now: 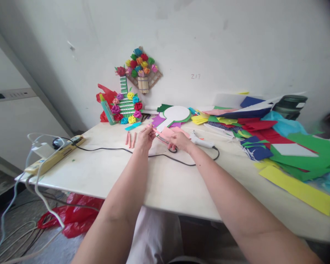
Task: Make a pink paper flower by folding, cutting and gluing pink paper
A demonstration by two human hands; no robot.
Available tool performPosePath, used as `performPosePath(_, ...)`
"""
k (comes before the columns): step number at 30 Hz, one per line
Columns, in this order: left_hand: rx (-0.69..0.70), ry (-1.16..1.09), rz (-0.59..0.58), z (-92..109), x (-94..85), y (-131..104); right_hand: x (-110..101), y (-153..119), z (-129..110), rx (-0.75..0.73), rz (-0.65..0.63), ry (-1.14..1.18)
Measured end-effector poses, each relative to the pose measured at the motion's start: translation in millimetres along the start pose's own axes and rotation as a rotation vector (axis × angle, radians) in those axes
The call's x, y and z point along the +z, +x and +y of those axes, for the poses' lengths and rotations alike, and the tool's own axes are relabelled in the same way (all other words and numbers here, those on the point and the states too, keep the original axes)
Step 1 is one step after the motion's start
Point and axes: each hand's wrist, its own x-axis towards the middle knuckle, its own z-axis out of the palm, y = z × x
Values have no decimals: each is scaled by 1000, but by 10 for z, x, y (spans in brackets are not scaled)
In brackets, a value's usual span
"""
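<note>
My left hand [146, 138] is closed, its fingertips pinching a narrow pink paper strip [154, 129]. Just to the right, my right hand [180, 142] is closed around a pair of scissors [162, 139]; a dark handle loop shows below the fingers and the blades point toward my left hand. A wider piece of pink paper [169, 131] shows at the right fingertips, and whether it is gripped or lies behind them I cannot tell. Several rolled pink paper pieces [131, 140] lie on the table left of my left hand.
Beyond my hands lies a white round-headed cutout [176, 113] with green edging. A white glue gun [202, 141] rests on the right, its black cord [110, 148] crossing to a power strip [55, 156]. Coloured sheets [297, 150] crowd the right side. Paper-flower crafts [126, 104] and a glue bottle [107, 109] stand behind.
</note>
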Motion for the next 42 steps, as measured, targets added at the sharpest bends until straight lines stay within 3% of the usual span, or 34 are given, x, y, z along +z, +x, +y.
performPosePath(6, 37, 17, 41, -5, 3, -2, 50, -22, -29, -120, 145, -376)
performPosePath(15, -18, -18, 86, -11, -11, 14, 67, -72, -99, -217, 260, -624)
performPosePath(19, -17, -18, 99, 1, -21, 14, 37, -53, -54, -160, 187, -297)
performPosePath(22, -4, -13, 79, 1, -22, 12, 2, -31, -50, -20, 163, 106)
performPosePath(25, 1, -19, 56, 0, -20, 14, -18, -20, -76, 112, 186, 295)
performPosePath(37, -5, 3, 10, 10, -2, 10, 10, -38, -122, 110, 135, 348)
performPosePath(42, 7, -2, -44, 5, 2, 17, 20, -13, -47, 131, 50, 358)
